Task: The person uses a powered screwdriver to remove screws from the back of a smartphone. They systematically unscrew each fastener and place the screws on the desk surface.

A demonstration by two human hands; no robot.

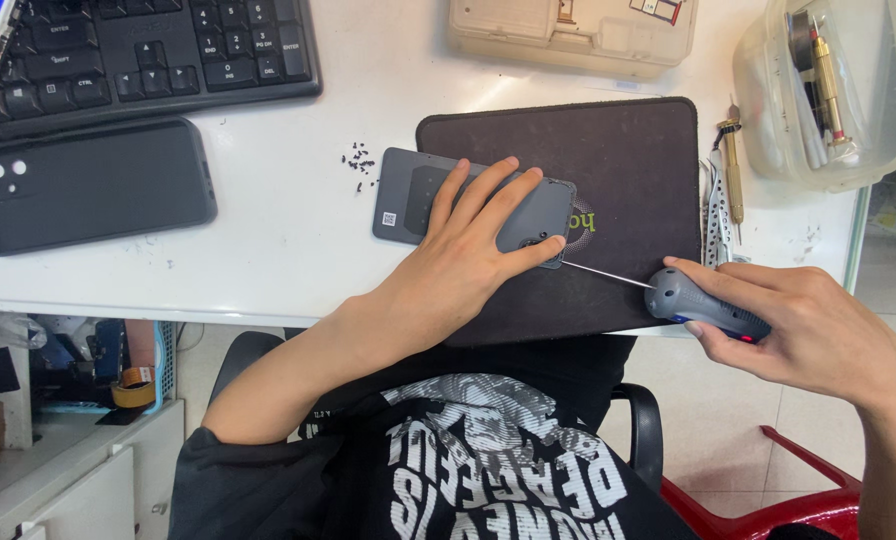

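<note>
A grey phone (408, 195) lies face down, half on a dark brown mat (628, 170). My left hand (473, 245) presses flat on the phone, fingers spread, thumb by its lower right corner. A grey electric screwdriver (703, 305) is gripped in my right hand (818, 330), and its thin bit (608, 274) reaches left to the phone's lower right corner beside my thumb.
Several tiny black screws (358, 160) lie loose left of the phone. A dark phone case (88, 185) and a black keyboard (138, 50) sit at the left. A beige parts box (573, 30), a clear tool tub (828, 90), tweezers (716, 215) and a brass tool (733, 165) are at the right.
</note>
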